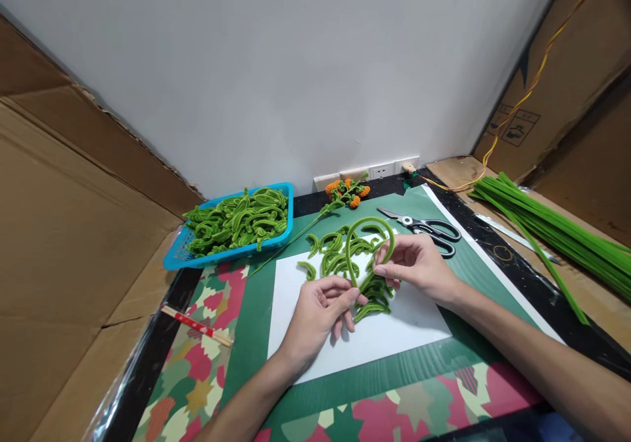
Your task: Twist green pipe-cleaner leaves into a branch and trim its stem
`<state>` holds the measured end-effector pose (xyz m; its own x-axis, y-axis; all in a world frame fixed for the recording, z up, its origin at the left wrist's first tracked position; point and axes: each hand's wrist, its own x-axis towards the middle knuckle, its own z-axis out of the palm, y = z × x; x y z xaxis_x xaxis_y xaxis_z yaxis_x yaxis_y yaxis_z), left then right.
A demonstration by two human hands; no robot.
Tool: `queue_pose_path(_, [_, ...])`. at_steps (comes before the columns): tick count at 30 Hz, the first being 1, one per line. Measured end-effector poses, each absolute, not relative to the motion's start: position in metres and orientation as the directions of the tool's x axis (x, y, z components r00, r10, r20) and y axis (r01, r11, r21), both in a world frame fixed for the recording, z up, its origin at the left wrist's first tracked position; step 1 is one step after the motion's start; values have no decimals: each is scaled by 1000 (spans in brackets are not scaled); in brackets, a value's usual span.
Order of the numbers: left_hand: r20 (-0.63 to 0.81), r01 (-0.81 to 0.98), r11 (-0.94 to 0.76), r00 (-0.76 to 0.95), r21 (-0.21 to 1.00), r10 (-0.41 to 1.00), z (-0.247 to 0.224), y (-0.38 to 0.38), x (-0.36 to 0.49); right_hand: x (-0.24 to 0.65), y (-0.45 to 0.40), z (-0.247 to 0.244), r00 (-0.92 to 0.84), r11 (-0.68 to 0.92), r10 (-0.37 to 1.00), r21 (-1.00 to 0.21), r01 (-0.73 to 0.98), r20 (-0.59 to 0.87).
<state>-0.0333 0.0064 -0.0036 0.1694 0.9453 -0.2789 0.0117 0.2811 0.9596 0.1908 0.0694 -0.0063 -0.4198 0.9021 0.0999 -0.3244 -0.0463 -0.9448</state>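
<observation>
A green fuzzy stem is bent into a wide loop, held between both hands above a white sheet. My left hand pinches its lower left end between thumb and fingers. On the loop's right side, my right hand grips the other end, its fingertips closed. Beneath and behind the hands lie several short curved green pieces on the sheet. Scissors with black handles rest just beyond my right hand, blades slightly apart.
A blue basket of green pieces stands back left. Behind the sheet lies a stem with orange flowers. Long green stems and a thin blade-like strip are at right. Chopsticks in a red wrapper lie left. Cardboard walls flank the table.
</observation>
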Motion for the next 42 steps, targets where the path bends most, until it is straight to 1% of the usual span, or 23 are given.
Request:
queue_pose_path(25, [-267, 47, 263, 184, 964, 946, -1, 5, -33, 190, 68, -6, -437, -50, 894, -947, -316, 98])
queue_pose_path(35, [-275, 44, 271, 163, 962, 948, -2, 5, -32, 190, 69, -7, -442, -50, 892, -949, -313, 99])
queue_pose_path(42, [-255, 49, 250, 202, 967, 946, -2, 4, -33, 190, 68, -7, -461, -62, 883, -950, -307, 92])
